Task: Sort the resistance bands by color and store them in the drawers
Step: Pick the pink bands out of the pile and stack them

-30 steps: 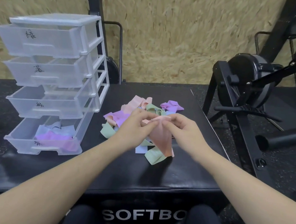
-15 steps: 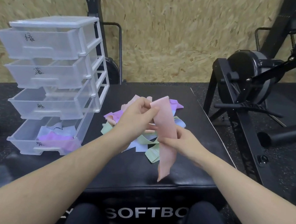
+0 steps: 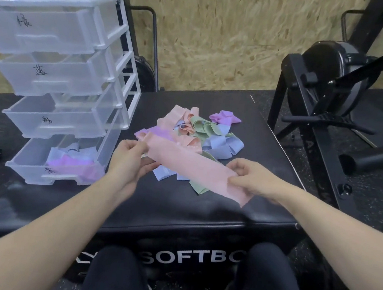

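Pink band (image 3: 190, 166): stretched flat between both hands, above the front of the pile
Left hand (image 3: 129, 159): pinching the band's left end; fingers curled
Right hand (image 3: 250, 180): pinching the right end; a short tail hangs past it
Pile of bands (image 3: 207, 132): on the black desk (image 3: 179, 205), just behind the hands
Drawers (image 3: 57, 83): left of the pile; all four pulled open; bottom one holds purple bands

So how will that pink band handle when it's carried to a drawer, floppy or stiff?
Probably floppy: the pink band lies flat only because the left hand and right hand pull its ends. Likely light, a pinch at each end holds it.
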